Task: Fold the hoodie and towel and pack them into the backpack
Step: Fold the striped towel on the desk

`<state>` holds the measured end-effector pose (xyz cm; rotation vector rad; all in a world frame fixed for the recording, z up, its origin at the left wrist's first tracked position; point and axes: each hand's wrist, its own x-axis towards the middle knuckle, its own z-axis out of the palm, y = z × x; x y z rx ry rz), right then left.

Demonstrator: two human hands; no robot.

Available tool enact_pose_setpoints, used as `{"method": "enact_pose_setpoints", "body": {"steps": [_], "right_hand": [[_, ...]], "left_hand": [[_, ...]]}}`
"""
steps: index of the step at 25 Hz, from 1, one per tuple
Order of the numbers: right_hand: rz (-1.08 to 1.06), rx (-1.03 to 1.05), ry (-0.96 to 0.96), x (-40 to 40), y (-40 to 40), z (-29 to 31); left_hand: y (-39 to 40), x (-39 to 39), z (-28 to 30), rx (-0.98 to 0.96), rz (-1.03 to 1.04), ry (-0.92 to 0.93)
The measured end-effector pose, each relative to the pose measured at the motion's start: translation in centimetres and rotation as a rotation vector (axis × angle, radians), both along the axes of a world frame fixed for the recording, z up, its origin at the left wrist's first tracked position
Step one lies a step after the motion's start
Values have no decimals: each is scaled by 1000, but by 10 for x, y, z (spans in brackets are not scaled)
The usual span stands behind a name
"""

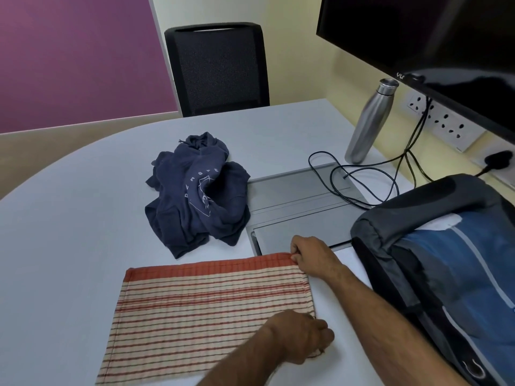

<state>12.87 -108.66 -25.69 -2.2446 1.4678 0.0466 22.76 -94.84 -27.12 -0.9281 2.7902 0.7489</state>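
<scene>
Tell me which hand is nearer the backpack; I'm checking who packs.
Right. The right hand pinches the striped towel's far corner beside the backpack; the left hand pinches its near corner, slightly farther off.

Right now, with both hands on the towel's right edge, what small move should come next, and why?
Probably carry that edge leftward over the towel to halve it: the right hand and left hand already pinch its two right corners, and it lies flat. The hoodie is crumpled.

Even, soft indoor light across the table (69, 218) — shadows faint and short. A pale sheen on the steel bottle (367, 121), dim reflections in the dark screen (432, 32). Wide-angle bending at the edges — overall slightly soft, detail smeared.
</scene>
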Motion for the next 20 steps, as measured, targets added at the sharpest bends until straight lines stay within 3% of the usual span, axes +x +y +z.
{"method": "enact_pose_setpoints", "body": {"steps": [4, 8, 12, 15, 20], "right_hand": [[-83, 42, -91, 5, 6, 16], [-228, 115, -258, 22, 14, 43], [-395, 179, -401, 51, 25, 64], [-433, 142, -436, 77, 34, 73], [-420, 37, -445, 130, 56, 83]], "left_hand": [[15, 11, 11, 106, 161, 127], [36, 22, 34, 224, 485, 307], [56, 44, 45, 184, 806, 478], [76, 72, 51, 74, 910, 593], [109, 123, 55, -27, 1087, 586]]}}
